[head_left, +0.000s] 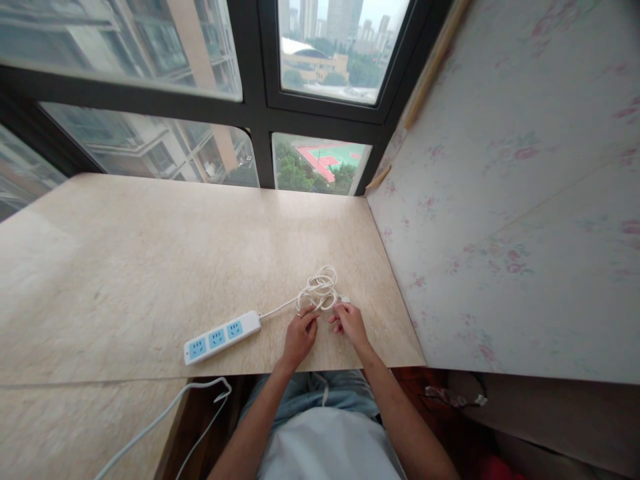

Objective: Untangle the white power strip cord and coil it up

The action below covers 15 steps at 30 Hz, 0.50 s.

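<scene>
A white power strip (pixel 221 337) with blue sockets lies on the beige marble-look sill (pixel 150 267). Its white cord (pixel 320 288) runs right into a loose coil near the front edge. My left hand (pixel 299 337) pinches the coil's near left side with curled fingers. My right hand (pixel 350 323) is closed on the cord end just right of the coil, where a small white plug part (pixel 344 300) shows.
A dark-framed window (pixel 255 100) stands behind the sill. A floral-papered wall (pixel 500 220) closes the right side. A second white cable (pixel 165 413) hangs below the sill's front edge at the left. My lap sits under the edge.
</scene>
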Each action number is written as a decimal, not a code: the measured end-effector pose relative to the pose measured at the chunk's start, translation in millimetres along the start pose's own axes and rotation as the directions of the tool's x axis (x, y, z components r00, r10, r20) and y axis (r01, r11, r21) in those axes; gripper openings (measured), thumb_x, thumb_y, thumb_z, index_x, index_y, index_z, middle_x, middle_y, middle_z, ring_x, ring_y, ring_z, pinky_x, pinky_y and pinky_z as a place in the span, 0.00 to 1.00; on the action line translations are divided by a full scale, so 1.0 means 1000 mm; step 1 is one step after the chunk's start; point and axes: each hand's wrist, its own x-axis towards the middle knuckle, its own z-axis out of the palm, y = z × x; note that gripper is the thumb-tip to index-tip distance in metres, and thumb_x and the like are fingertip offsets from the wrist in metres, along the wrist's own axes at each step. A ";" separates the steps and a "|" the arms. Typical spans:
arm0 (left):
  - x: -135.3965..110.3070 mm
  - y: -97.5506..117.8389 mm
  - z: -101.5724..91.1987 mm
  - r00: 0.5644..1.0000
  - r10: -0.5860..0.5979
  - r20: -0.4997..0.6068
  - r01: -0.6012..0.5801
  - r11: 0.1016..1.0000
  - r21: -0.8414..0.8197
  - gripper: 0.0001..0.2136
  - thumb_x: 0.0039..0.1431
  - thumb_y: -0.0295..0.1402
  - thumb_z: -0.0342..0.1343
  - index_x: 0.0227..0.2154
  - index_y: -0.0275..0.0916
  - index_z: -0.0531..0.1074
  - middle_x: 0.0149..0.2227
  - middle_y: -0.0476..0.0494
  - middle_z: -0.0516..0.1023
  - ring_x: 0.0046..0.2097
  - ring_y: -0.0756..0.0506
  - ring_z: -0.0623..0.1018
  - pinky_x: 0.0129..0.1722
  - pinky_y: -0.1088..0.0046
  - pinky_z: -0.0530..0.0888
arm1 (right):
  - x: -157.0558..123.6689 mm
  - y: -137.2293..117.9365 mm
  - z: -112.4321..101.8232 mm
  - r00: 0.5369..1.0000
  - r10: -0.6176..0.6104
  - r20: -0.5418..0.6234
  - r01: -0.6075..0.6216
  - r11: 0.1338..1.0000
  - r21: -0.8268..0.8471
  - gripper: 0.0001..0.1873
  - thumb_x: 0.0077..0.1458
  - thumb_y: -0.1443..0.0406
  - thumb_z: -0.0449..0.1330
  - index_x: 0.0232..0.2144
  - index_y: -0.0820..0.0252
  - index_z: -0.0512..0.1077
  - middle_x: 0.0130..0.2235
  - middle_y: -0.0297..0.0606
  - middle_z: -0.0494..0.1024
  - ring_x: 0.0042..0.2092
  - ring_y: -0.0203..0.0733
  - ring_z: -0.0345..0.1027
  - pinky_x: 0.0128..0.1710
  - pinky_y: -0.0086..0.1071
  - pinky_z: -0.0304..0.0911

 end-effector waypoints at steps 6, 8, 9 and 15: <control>0.003 0.001 -0.001 1.000 -0.012 -0.013 0.012 1.000 -0.024 0.12 0.58 0.23 0.49 0.39 0.40 0.76 0.46 0.40 0.78 0.47 0.45 0.78 0.49 0.64 0.75 | 0.004 0.001 0.001 0.998 0.065 0.022 -0.068 0.983 0.169 0.21 0.49 0.49 0.59 0.28 0.63 0.70 0.22 0.37 0.77 0.14 0.30 0.63 0.11 0.21 0.50; 0.003 0.000 -0.001 1.000 -0.017 -0.017 0.016 0.999 -0.032 0.12 0.58 0.24 0.49 0.39 0.40 0.76 0.46 0.40 0.78 0.47 0.45 0.78 0.48 0.64 0.75 | 0.004 0.001 0.001 0.998 0.050 0.024 -0.053 0.988 0.148 0.21 0.47 0.49 0.60 0.27 0.63 0.71 0.21 0.36 0.76 0.14 0.30 0.62 0.11 0.21 0.49; 0.004 0.000 -0.001 1.000 -0.020 -0.021 0.020 0.999 -0.036 0.12 0.58 0.24 0.49 0.39 0.40 0.76 0.45 0.40 0.78 0.47 0.45 0.78 0.48 0.64 0.75 | 0.004 0.000 0.002 0.999 0.042 0.020 -0.044 0.989 0.143 0.21 0.47 0.49 0.60 0.27 0.63 0.71 0.21 0.35 0.76 0.14 0.30 0.62 0.11 0.21 0.49; 0.003 -0.003 0.001 0.998 -0.034 -0.052 0.031 0.998 -0.055 0.13 0.58 0.23 0.48 0.41 0.39 0.75 0.45 0.41 0.78 0.48 0.45 0.77 0.49 0.65 0.74 | 0.003 -0.009 0.005 1.000 0.011 -0.007 -0.009 0.989 0.145 0.18 0.46 0.52 0.61 0.28 0.63 0.72 0.19 0.33 0.74 0.14 0.29 0.60 0.11 0.21 0.48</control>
